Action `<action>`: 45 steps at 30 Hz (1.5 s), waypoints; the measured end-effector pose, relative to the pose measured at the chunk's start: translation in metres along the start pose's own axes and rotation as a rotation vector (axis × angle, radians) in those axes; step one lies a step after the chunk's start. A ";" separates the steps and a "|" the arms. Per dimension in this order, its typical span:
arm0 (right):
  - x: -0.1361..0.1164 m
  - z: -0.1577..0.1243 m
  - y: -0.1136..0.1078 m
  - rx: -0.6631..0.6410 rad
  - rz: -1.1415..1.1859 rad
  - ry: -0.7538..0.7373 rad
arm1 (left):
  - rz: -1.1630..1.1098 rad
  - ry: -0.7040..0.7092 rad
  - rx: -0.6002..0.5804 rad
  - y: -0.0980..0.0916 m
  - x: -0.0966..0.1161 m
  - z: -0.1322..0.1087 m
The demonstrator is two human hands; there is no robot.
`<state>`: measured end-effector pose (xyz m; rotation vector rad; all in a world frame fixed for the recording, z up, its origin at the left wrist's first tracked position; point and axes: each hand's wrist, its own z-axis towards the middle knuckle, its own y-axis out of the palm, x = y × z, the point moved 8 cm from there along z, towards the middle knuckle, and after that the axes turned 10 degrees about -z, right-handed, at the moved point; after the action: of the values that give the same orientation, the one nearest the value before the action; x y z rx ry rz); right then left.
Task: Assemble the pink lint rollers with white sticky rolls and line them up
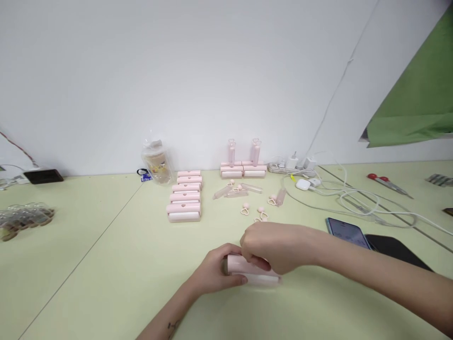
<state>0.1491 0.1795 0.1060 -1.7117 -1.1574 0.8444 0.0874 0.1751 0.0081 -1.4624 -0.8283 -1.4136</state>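
A small pink-and-white box [251,274] with a clear lower edge is on or just above the table in front of me. My left hand [219,269] is closed around its left end, with the thumb along the front. Over the top and right part of the box is my right hand [269,243], its fingers curled down; whatever they pinch is hidden. Just beyond lie several pink stoppers with heart-shaped loops [261,210] and several clear pinkish tubes [252,188].
To the left stands a row of similar pink boxes [184,208]; more boxes [254,172] by the wall carry upright tubes. At right are a phone [347,233], white cables [368,198] and red-handled scissors [389,184]. A plastic bag with a cup [158,163] is back left.
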 end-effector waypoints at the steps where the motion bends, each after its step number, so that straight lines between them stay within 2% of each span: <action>1: 0.000 0.001 -0.002 -0.028 0.026 -0.023 | 0.008 -0.008 -0.002 0.000 -0.001 0.000; 4: 0.006 -0.003 -0.012 -0.002 0.325 -0.138 | 0.031 -0.033 -0.008 0.000 -0.005 0.000; 6: 0.023 -0.008 -0.016 0.157 0.592 -0.150 | 0.036 -0.044 0.015 -0.001 -0.007 -0.001; 7: 0.034 -0.012 -0.014 0.255 0.692 -0.126 | 0.036 -0.045 0.033 -0.002 -0.008 -0.001; 9: 0.057 -0.022 -0.001 0.486 0.745 -0.019 | 0.034 -0.041 0.078 -0.004 -0.008 -0.001; 11: 0.071 -0.029 0.020 0.626 0.701 0.115 | 0.031 -0.030 0.113 -0.005 -0.008 -0.001; 12: 0.074 -0.031 0.031 0.653 0.675 0.185 | 0.030 -0.023 0.125 -0.006 -0.008 -0.001; 15: 0.072 -0.027 0.053 0.695 0.645 0.311 | 0.027 -0.004 0.133 -0.005 -0.008 0.001; 20: 0.065 -0.017 0.057 0.827 0.590 0.400 | 0.032 0.023 0.127 -0.005 -0.008 0.003; 29: 0.065 -0.009 0.070 0.933 0.593 0.406 | 0.024 0.047 0.111 -0.005 -0.009 0.004; 36: 0.062 -0.012 0.068 0.937 0.665 0.343 | 0.075 0.025 0.044 -0.007 -0.002 0.001; 38: 0.073 -0.024 0.065 0.976 0.690 0.354 | 0.135 -0.042 0.001 -0.012 -0.001 -0.002; 42: 0.120 -0.057 0.065 1.126 0.680 0.547 | 0.200 -0.195 -0.051 -0.021 0.000 -0.011; 45: 0.143 -0.056 0.068 1.058 0.594 0.572 | 0.202 -0.206 -0.063 -0.022 0.001 -0.014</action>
<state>0.2696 0.2852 0.0565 -1.2037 0.2387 0.9600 0.0621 0.1704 0.0112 -1.7098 -0.7431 -1.1615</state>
